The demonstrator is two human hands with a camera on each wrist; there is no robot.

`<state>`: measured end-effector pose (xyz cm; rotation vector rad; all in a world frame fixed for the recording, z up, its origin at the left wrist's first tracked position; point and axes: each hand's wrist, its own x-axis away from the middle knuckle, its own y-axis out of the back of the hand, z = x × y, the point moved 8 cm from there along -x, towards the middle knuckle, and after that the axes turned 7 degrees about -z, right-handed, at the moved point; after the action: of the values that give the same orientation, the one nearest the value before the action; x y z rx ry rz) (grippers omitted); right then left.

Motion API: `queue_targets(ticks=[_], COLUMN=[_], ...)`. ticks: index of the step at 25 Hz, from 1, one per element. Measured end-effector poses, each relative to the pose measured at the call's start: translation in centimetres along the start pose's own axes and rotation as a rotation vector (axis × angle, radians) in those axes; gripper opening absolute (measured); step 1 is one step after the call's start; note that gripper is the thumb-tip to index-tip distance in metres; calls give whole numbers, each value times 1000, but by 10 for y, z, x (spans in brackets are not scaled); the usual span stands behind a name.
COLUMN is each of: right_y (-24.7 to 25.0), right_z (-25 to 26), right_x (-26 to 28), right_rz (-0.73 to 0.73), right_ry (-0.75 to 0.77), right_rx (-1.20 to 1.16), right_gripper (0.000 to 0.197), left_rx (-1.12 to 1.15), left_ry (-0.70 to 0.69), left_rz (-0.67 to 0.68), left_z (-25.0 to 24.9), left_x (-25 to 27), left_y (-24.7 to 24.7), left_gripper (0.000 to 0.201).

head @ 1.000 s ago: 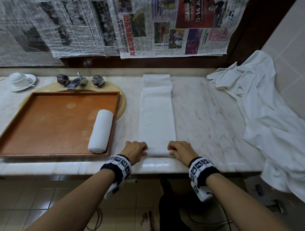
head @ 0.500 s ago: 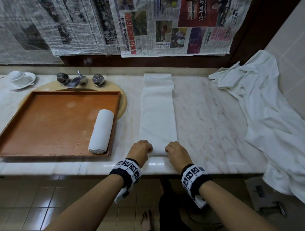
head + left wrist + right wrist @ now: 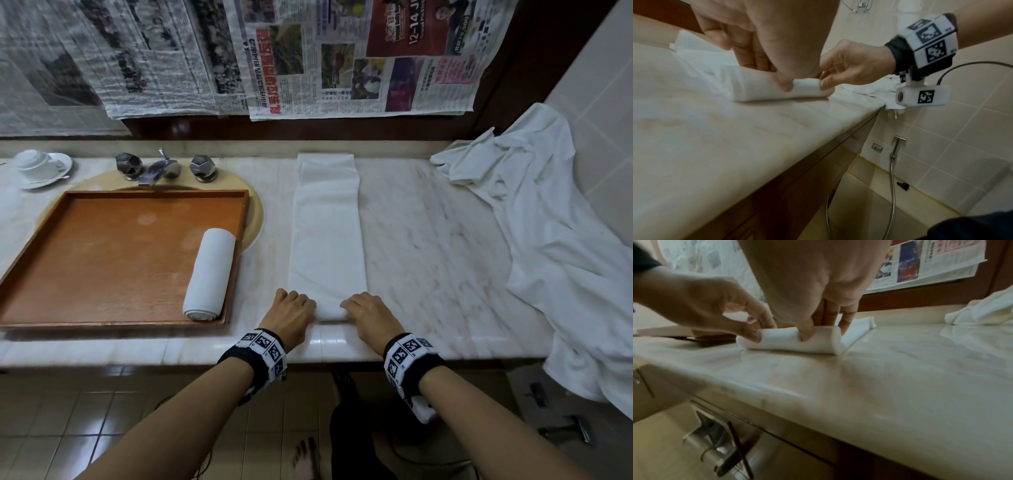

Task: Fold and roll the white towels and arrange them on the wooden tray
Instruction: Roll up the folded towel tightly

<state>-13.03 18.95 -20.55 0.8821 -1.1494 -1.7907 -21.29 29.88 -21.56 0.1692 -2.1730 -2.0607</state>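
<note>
A white towel (image 3: 327, 236), folded into a long strip, lies on the marble counter and runs away from me. Its near end is a small roll (image 3: 329, 312) (image 3: 756, 89) (image 3: 795, 340). My left hand (image 3: 294, 313) grips the roll's left end, thumb in front and fingers over the top. My right hand (image 3: 364, 313) grips its right end the same way. To the left sits the wooden tray (image 3: 102, 260) with one rolled white towel (image 3: 209, 274) lying along its right wall.
A heap of loose white towels (image 3: 561, 246) drapes over the counter's right end. Behind the tray are a tap (image 3: 161, 169) and a cup on a saucer (image 3: 39, 166). Newspaper sheets (image 3: 342, 54) hang on the back wall. The counter edge (image 3: 318, 356) is just under my wrists.
Both hands have moved closer together on the towel's near end, which has curled from a flat edge into a small roll. The camera has shifted slightly.
</note>
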Motion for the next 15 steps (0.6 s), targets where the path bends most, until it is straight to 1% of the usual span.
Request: queue_targets(ticks=[2, 4, 5, 7, 9, 10, 11, 13, 15], right_y=[1, 5, 6, 8, 8, 10, 14, 11, -2], right_z=[-6, -13, -15, -17, -16, -11, -2, 23, 42], right_x=[-1, 0, 0, -4, -8, -10, -11, -6, 1], right_rz=[79, 159, 181, 181, 151, 105, 28, -55, -99], right_ry=[-73, -183, -223, -238, -224, -207, -171, -89, -9], right_rx=[-64, -156, -201, -219, -113, -30, 48, 116, 133], right_gripper=[42, 36, 32, 24, 23, 22, 21, 18, 28], left_rx=[79, 167, 190, 197, 187, 180, 166, 125, 66], left_ry=[2, 1, 7, 36, 98, 134, 164, 208, 236], left_rz=[40, 70, 78, 124, 188, 215, 230, 218, 174], left_z=[3, 4, 5, 8, 10, 11, 12, 13, 14], left_x=[1, -1, -3, -8, -13, -15, -18, -22, -25], left_y=[1, 8, 11, 13, 10, 8, 7, 9, 12], left_gripper=[30, 32, 30, 27, 26, 26, 26, 25, 24])
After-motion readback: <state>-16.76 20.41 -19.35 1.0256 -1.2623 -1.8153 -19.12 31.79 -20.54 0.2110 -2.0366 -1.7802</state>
